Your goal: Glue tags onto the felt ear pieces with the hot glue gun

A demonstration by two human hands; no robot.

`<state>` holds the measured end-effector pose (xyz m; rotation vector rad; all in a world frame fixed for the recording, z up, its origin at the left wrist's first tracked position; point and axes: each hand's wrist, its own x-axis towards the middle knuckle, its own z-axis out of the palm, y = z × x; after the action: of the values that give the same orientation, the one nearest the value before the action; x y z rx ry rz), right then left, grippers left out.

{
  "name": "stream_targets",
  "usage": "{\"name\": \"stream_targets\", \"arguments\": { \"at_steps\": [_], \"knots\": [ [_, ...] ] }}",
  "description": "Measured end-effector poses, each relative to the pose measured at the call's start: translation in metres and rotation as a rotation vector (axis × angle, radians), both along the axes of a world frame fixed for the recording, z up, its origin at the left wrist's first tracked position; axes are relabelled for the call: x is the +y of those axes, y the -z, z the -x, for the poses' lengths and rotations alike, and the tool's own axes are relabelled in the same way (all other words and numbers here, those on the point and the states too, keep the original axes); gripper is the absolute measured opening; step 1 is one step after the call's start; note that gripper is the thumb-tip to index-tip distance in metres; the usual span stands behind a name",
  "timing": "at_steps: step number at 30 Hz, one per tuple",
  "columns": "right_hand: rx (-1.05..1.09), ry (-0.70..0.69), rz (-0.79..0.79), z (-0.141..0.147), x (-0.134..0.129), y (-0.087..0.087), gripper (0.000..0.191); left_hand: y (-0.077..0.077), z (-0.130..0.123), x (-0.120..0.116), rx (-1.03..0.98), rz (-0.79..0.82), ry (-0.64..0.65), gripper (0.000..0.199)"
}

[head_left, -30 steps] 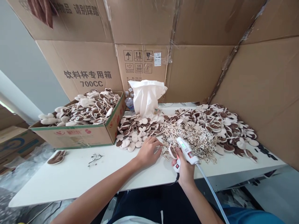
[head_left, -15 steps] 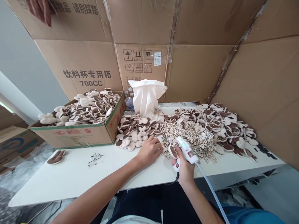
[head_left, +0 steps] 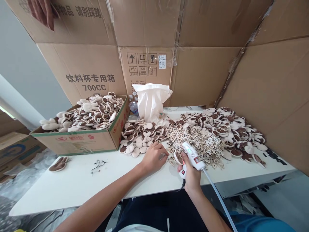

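My right hand (head_left: 192, 175) is wrapped around a white hot glue gun (head_left: 193, 155), its cord and a long translucent glue stick trailing from the back. A small brown-and-cream plush piece (head_left: 178, 158) sits by the fingers of that hand, at its left. To the left my left hand (head_left: 155, 157) rests on the table, palm down, with curled fingers close together. Whatever its fingertips may hold is hidden. Just beyond both hands lie a heap of thin cream cord loops (head_left: 196, 141) and a pile of rounded plush pieces (head_left: 138, 141).
An open carton (head_left: 82, 141) full of plush pieces stands at the left. A larger plush heap (head_left: 231, 129) lies at the right. White tissue (head_left: 152, 100) rises at the back, before cardboard walls (head_left: 207, 74). Thin dark bits (head_left: 98, 165) and one plush piece (head_left: 58, 163) lie at front left.
Both hands and the glue gun look almost unmoved. The camera view has shifted very slightly.
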<state>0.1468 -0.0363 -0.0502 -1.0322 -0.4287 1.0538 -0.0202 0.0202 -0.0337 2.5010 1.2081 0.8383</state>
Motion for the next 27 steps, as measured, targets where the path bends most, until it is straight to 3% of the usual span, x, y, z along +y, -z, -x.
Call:
{"name": "stream_targets", "arguments": {
  "at_steps": [10, 15, 20, 24, 27],
  "knots": [
    [-0.011, 0.005, 0.009, 0.000, 0.000, -0.001, 0.054, -0.002, -0.002, -0.001, -0.132, 0.084, 0.029, 0.009],
    [-0.014, -0.013, 0.017, 0.000, -0.001, -0.001, 0.049, -0.009, -0.004, -0.002, -0.385, 0.312, 0.047, 0.007],
    [-0.020, -0.022, 0.043, -0.001, -0.002, 0.001, 0.047, -0.009, -0.003, 0.002, -0.638, 0.490, 0.125, 0.025],
    [-0.048, -0.014, 0.051, -0.001, -0.001, 0.002, 0.048, -0.005, 0.000, 0.005, -0.678, 0.498, 0.136, 0.032],
    [-0.070, -0.017, 0.075, -0.001, 0.001, 0.002, 0.048, -0.007, 0.001, 0.004, -0.668, 0.467, 0.111, 0.027]
  ]
}}
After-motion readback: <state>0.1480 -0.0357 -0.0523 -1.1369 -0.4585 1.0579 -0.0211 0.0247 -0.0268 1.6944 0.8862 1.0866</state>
